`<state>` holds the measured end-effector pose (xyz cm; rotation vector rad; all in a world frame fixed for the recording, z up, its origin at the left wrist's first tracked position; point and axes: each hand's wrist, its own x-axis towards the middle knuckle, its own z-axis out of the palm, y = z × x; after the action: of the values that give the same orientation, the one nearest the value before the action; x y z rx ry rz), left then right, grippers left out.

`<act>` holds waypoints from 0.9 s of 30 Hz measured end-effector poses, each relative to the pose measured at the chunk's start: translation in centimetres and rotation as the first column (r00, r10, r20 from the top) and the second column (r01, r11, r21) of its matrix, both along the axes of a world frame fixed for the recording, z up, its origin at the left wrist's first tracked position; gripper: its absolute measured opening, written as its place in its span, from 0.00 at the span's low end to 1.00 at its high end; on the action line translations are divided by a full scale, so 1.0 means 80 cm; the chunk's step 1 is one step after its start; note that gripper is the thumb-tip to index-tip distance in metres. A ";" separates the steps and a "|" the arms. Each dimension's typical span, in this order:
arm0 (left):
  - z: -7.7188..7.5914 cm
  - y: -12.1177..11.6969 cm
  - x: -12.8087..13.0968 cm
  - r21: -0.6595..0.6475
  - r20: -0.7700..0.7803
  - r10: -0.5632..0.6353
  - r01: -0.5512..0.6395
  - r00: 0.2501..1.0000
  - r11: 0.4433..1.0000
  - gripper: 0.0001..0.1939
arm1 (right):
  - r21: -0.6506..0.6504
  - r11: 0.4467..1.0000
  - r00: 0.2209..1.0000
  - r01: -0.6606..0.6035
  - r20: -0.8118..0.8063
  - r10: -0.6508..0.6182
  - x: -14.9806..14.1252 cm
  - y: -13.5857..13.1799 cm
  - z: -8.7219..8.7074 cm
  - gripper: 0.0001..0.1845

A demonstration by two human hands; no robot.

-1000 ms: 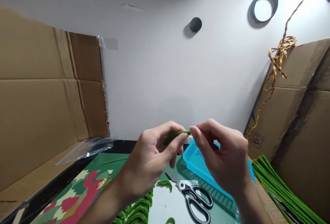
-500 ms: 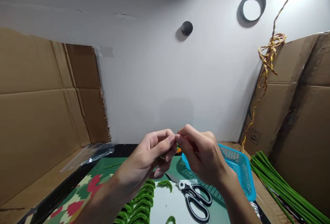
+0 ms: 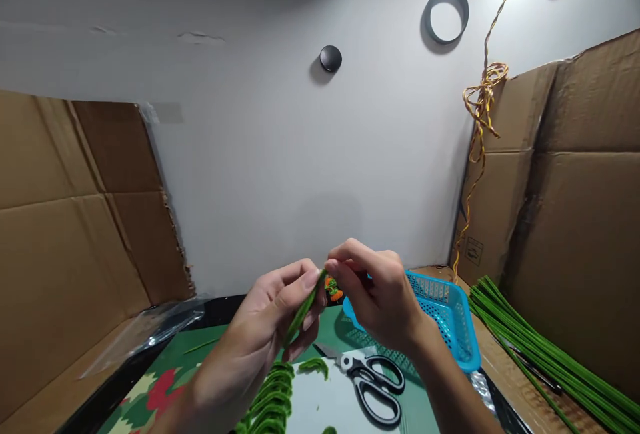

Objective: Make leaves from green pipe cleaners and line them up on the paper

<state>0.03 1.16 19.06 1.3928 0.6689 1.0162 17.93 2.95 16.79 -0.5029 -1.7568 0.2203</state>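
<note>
A folded length of green pipe cleaner [image 3: 303,315] slants up between my hands above the green mat. My left hand [image 3: 273,317] pinches it near its upper part between thumb and fingers. At its top end, the thumb and forefinger of my right hand [image 3: 377,291] are closed on the tip. Below them, scissors [image 3: 361,381] with black-and-grey handles rest partly on a white sheet [image 3: 313,411]. One curved green piece [image 3: 314,366] lies on that sheet, and several more [image 3: 270,399] are lined up beside my left wrist.
A blue perforated basket [image 3: 453,327] stands behind my right hand. To the right lies a bundle of straight green pipe cleaners [image 3: 545,354]. Cardboard panels [image 3: 585,221] stand at both sides, with twisted wire [image 3: 480,107] hanging near the right one. A small orange-and-green item [image 3: 333,289] shows at the back.
The view has turned right. My hands have come closer together and shifted, and the pipe cleaner has gone from nearly level to steeply slanted, its lower part now showing across my left palm.
</note>
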 end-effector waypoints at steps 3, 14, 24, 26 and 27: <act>-0.002 0.006 -0.003 0.000 0.000 -0.112 0.112 0.994 0.994 0.20 | -0.023 0.999 0.999 -0.033 -0.008 0.033 0.002 -0.001 0.002 0.10; -0.009 0.003 -0.018 0.898 -0.315 0.508 0.079 0.801 0.432 0.07 | -0.061 0.997 0.998 -0.050 0.021 0.051 0.010 -0.005 0.008 0.09; -0.013 0.021 -0.014 0.778 -0.355 0.439 0.001 0.825 0.628 0.10 | -0.046 0.987 0.985 0.152 0.088 -0.147 0.017 0.012 0.001 0.15; -0.010 0.018 -0.012 0.613 -0.406 0.299 0.015 0.863 0.790 0.12 | -0.035 0.979 0.979 0.202 0.047 -0.200 0.020 0.011 0.004 0.15; -0.009 0.017 -0.011 0.549 -0.409 0.242 0.025 0.880 0.836 0.13 | -0.026 0.973 0.974 0.228 0.015 -0.227 0.021 0.010 0.005 0.15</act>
<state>-0.84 2.51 18.33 2.1671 0.8601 1.0114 19.62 3.75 17.16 -0.7216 -1.6933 0.0796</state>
